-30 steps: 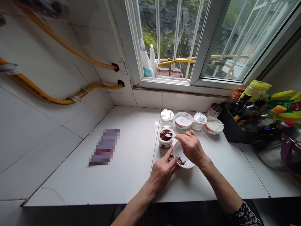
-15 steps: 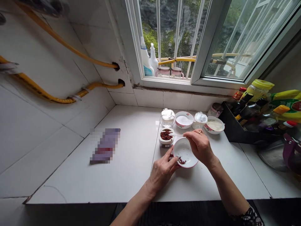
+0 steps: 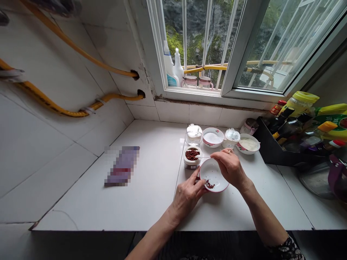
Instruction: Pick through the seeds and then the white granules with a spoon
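A white bowl [image 3: 215,169] with a red rim sits on the counter, a few dark red peppercorns [image 3: 209,184] low on its inner left side. My left hand [image 3: 189,195] grips the bowl's left edge, thumb over the rim. In my right hand [image 3: 230,165], above the bowl's far side, is a small white spoon [image 3: 204,157], pinched by its handle. The spoon's tip is at the right rim of an uncovered jar [image 3: 192,164] filled with peppercorns. That jar stands just behind the bowl, to the left. Whether the spoon carries anything is too small to tell.
Behind stand a clear lidded jar [image 3: 193,134], a flowered bowl of white powder [image 3: 213,137], another lidded jar [image 3: 231,138] and a bowl of pale grains [image 3: 248,144]. A black box of bottles [image 3: 282,151] is at right. A blurred purple item [image 3: 123,166] lies left.
The spoon's tip has shifted slightly from over the peppercorns toward the jar's right rim. My left hand keeps its hold on the bowl. The view has moved a little.
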Motion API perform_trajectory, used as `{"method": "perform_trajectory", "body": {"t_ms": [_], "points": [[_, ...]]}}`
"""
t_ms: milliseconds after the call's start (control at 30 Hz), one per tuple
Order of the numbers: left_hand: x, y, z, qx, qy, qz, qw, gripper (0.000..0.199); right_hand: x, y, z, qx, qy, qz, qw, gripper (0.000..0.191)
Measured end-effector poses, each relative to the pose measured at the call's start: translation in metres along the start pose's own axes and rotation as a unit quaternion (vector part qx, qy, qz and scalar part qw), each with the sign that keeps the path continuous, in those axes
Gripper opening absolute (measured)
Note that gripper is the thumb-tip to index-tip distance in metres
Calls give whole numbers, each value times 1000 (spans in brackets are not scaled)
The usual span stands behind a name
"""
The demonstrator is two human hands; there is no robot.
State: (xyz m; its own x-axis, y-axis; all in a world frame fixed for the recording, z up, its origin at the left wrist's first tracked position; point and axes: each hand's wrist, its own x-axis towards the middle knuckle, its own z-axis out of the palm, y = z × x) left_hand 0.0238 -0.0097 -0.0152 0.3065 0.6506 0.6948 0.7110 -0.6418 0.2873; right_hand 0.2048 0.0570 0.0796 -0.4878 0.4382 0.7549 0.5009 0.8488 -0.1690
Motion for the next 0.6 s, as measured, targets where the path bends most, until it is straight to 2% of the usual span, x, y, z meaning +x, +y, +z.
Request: {"method": "perform_trajectory", "body": {"t_ms": [167, 267, 367, 467, 600], "points": [[1, 0, 0, 0, -1, -1, 1000, 17, 7, 0, 1, 20, 38, 28, 999, 21], [1, 0, 0, 6, 7, 2, 1000, 16, 2, -6, -12, 52, 49, 95, 993, 16], [1, 0, -1, 7, 11, 6, 1000, 13, -13, -11, -27, 61, 31, 163, 984, 14], [1, 1, -1, 7, 23, 24, 999, 12, -33, -13, -32, 22, -1, 154, 988, 15], [1, 2, -3, -4, 35, 62, 997, 7, -52, -17, -22, -33, -28, 110, 993, 19]]}}
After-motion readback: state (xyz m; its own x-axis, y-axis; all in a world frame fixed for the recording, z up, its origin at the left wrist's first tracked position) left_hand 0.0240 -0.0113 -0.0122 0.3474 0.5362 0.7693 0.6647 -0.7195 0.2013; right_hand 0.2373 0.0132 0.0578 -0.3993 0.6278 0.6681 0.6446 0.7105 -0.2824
